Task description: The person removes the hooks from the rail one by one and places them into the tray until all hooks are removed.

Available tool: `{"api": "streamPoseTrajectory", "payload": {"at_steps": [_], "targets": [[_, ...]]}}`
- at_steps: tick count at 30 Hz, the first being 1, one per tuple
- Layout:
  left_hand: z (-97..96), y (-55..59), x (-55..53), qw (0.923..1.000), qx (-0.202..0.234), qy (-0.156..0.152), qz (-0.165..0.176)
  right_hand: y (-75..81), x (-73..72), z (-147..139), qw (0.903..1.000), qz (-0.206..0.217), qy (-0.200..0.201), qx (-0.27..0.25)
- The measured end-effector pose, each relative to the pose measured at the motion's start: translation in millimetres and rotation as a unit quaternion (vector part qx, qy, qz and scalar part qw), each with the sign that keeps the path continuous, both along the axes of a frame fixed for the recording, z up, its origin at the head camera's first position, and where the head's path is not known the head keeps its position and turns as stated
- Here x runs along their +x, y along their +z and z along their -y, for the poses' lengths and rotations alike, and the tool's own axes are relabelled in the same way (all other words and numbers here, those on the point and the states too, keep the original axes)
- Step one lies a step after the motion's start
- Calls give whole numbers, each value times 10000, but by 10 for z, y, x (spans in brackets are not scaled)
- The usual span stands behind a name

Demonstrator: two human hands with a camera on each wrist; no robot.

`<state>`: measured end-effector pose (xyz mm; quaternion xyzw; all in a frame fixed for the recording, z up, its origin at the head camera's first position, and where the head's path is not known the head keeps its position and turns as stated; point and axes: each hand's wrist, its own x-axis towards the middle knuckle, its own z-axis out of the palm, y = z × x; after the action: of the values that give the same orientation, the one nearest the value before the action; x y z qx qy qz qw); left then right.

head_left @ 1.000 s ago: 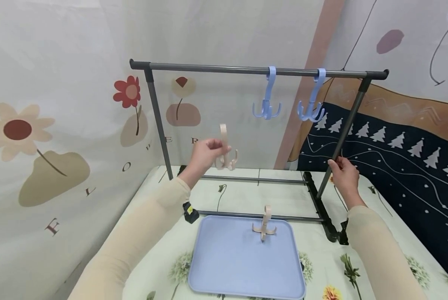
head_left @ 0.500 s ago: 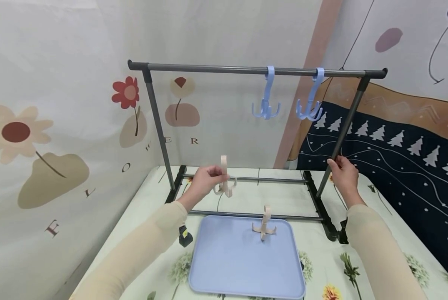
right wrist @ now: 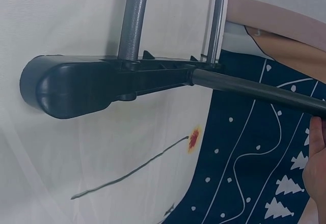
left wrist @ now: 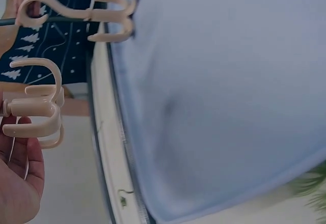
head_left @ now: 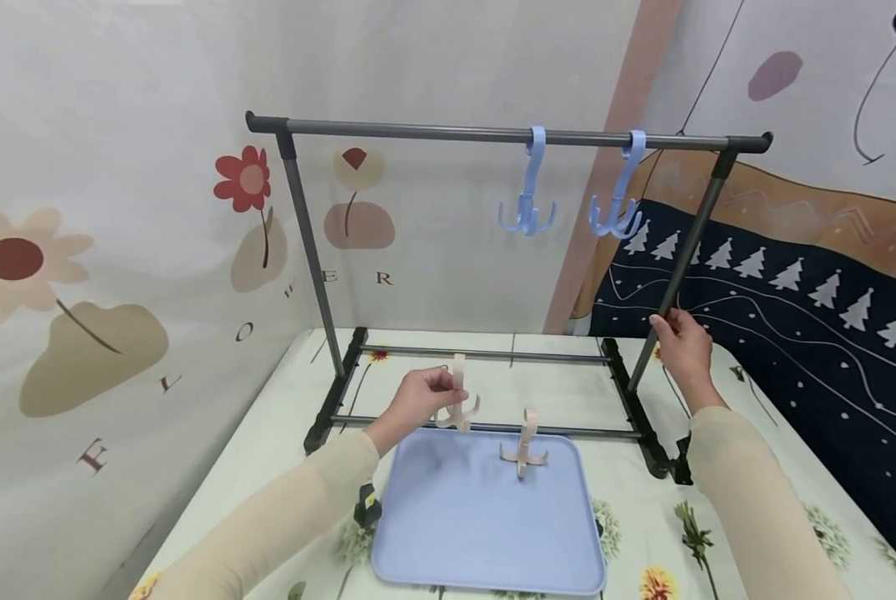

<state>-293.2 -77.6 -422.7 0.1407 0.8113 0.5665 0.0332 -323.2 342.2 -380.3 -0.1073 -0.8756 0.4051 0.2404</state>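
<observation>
My left hand (head_left: pixel 421 398) pinches a beige four-prong hanging hook (head_left: pixel 458 400) by its shank, just beyond the back edge of the blue tray (head_left: pixel 485 525). In the left wrist view the prongs of this held hook (left wrist: pixel 41 107) point out past the fingers. A second beige hook (head_left: pixel 524 446) stands on its prongs near the tray's back right. My right hand (head_left: pixel 683 350) grips the right upright (head_left: pixel 680 267) of a dark grey rack. Two light blue hooks (head_left: pixel 530 187) hang from the right half of its top bar (head_left: pixel 417 131).
The rack's black right foot (head_left: pixel 635 408) and lower front bar (head_left: pixel 568 431) lie behind the tray on a flower-print cloth. Printed curtains (head_left: pixel 793 333) close in the back and sides. In the right wrist view the foot (right wrist: pixel 76 86) fills the middle left.
My left hand has come down with the beige hook, from mid-height inside the rack to just above the tray's back edge. The right hand keeps its hold on the upright.
</observation>
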Motion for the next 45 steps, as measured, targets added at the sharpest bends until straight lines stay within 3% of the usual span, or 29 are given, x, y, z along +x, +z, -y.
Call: {"api": "streamPoseTrajectory", "payload": {"at_steps": [7, 20, 29, 36, 45], "targets": [[-8, -188, 34, 9995, -316, -36, 39, -3, 1, -9, 10000, -40, -40, 25], [-37, -413, 72, 9970, -631, -417, -151, -61, 28, -43, 9997, 227, -94, -62], [-22, -453, 84, 9959, -734, -426, -307, -42, 38, -26, 9998, 195, -107, -23], [-7, -506, 123, 9938, -868, -609, -348, -53, 22, 3, 9996, 274, -51, -54], [41, -557, 144, 9932, -876, -559, -532, -22, -2, 3, 9998, 163, -56, 141]]}}
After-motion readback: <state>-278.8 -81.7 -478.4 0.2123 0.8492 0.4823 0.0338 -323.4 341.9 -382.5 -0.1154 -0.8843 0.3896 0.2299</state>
